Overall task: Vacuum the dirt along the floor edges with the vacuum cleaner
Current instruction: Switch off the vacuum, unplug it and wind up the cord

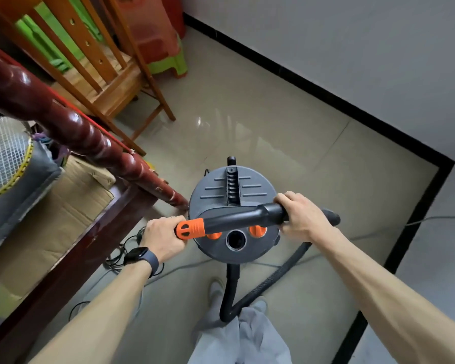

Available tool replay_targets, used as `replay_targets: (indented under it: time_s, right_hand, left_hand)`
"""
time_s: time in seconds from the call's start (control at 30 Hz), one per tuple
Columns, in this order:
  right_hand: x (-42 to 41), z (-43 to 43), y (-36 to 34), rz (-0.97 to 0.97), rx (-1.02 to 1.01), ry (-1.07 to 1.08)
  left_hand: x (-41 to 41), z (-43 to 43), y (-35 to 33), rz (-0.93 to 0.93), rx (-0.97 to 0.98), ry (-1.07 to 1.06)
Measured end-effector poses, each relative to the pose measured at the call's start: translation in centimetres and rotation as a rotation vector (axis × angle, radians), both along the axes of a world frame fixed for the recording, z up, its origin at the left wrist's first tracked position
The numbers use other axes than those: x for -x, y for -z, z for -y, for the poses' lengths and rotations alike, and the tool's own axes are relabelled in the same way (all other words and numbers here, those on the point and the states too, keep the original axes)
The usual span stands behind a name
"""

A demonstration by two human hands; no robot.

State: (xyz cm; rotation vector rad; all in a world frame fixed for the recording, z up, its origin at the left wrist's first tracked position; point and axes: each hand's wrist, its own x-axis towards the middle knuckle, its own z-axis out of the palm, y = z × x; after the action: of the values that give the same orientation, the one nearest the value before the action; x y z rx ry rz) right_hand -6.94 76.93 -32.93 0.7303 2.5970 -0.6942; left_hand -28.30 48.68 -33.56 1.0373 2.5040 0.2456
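A round grey vacuum cleaner with orange latches stands on the beige tiled floor in front of my feet. Above its lid I hold a black hose handle with an orange end piece lying crosswise. My left hand, a smartwatch on its wrist, is closed around the orange end. My right hand grips the black end of the handle. The ribbed black hose loops from the handle down to the floor by my legs. A black skirting edge runs along the white wall.
A dark red wooden bed frame with cardboard and a mattress fills the left. A wooden chair and stacked plastic stools stand behind it. Cables lie on the floor by the bed; a grey cord runs right.
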Motion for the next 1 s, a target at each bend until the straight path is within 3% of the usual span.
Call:
replay_targets:
  time_s: [0.13, 0.2, 0.33, 0.4, 0.57, 0.73, 0.9, 1.0]
  right_hand:
    - [3.5, 1.9, -0.4, 0.02, -0.104, -0.155]
    - [5.6, 3.1, -1.1, -0.028, -0.099, -0.221]
    - [7.6, 4.4, -1.5, -0.149, -0.111, -0.275]
    - [6.5, 3.0, -0.6, -0.15, -0.163, -0.231]
    - [1.9, -1.4, 3.0, -0.135, -0.052, 0.175]
    - [7.3, -1.3, 4.9, -0.163, -0.073, 0.276]
    - [15.5, -1.0, 3.3, -0.057, -0.287, 0.046]
    - [19.7, -1.3, 3.0, -0.007, -0.229, 0.049]
  left_hand:
    - [-2.1, -2.7, -0.8, 0.182, -0.066, 0.077]
    - [-3.8, -5.7, -1.1, 0.133, -0.096, 0.134]
    - [-4.0, -9.2, -1.3, 0.071, -0.122, 0.016]
    - [-2.6, -8.3, -1.1, 0.116, -0.112, -0.051]
    - [0.7, -2.2, 2.0, 0.446, -0.203, -0.413]
    - [0.7, -2.2, 4.9, 0.59, -0.217, -0.496]
    - [2.3, -7.8, 4.1, 0.445, -0.187, -0.292]
    - [4.2, -10.7, 3.9, 0.36, -0.211, -0.401]
